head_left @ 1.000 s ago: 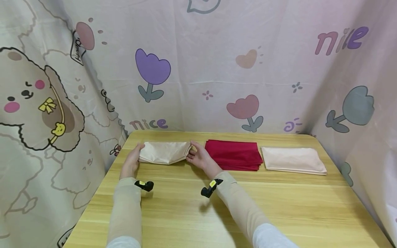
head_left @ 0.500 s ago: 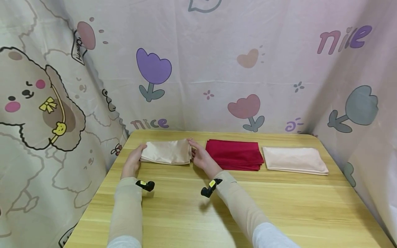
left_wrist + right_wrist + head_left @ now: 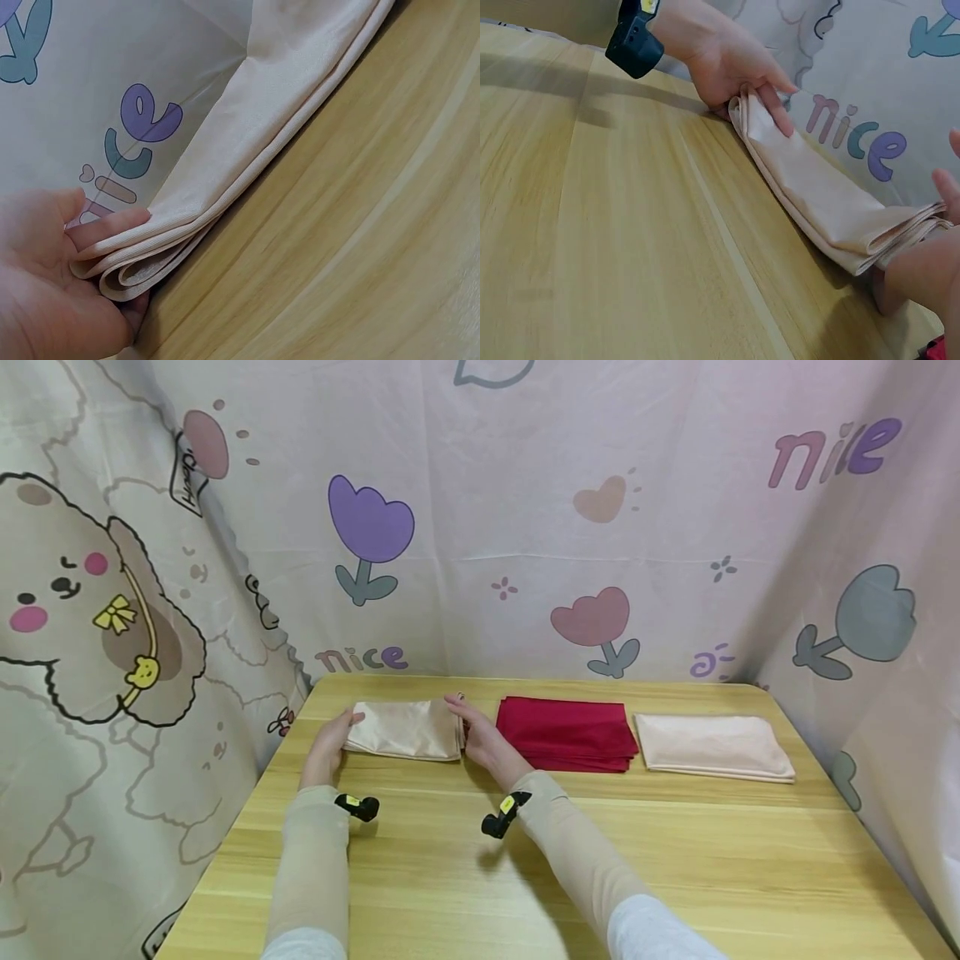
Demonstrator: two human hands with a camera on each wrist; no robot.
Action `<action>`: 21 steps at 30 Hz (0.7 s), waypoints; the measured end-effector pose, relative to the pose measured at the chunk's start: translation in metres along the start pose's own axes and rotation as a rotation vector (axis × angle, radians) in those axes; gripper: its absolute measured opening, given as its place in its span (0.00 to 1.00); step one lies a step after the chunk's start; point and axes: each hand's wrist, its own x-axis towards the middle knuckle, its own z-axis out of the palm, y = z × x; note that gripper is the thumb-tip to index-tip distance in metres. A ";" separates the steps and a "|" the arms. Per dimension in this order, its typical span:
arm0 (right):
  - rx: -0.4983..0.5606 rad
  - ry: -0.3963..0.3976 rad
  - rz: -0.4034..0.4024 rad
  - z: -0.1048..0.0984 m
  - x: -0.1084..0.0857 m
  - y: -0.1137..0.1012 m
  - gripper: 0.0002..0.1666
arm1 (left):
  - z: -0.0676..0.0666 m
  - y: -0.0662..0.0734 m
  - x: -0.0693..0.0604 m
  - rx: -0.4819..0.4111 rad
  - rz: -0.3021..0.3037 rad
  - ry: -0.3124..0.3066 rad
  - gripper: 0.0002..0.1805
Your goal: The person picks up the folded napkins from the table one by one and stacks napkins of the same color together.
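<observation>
A cream folded cloth (image 3: 405, 729) lies at the back left of the table. My left hand (image 3: 328, 745) grips its left end; in the left wrist view the fingers of that hand (image 3: 60, 277) lie over and under the stacked layers (image 3: 157, 259). At the cloth's right end is my right hand (image 3: 483, 739), fingers extended along the edge. The right wrist view shows the layered right end of the cloth (image 3: 817, 187) against the right hand (image 3: 922, 270), with a finger or thumb raised above it.
A red folded cloth stack (image 3: 566, 733) lies just right of my right hand, and a pale cream folded cloth (image 3: 712, 747) lies farther right. A patterned curtain (image 3: 465, 610) hangs behind the wooden table (image 3: 450, 877).
The cloth's right end, drooping and creased earlier, now lies flatter and squarer. My left hand has shifted slightly right, and my right hand's fingers have straightened and moved slightly left.
</observation>
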 end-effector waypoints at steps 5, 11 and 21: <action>-0.125 0.024 -0.022 0.002 0.001 0.000 0.31 | 0.000 -0.001 0.001 0.003 -0.020 0.008 0.36; -0.255 0.044 -0.065 0.005 0.001 0.000 0.30 | -0.001 -0.002 0.000 0.006 -0.018 0.001 0.37; -0.528 0.085 -0.139 0.007 -0.002 0.008 0.29 | 0.000 -0.002 0.000 0.083 -0.005 -0.003 0.35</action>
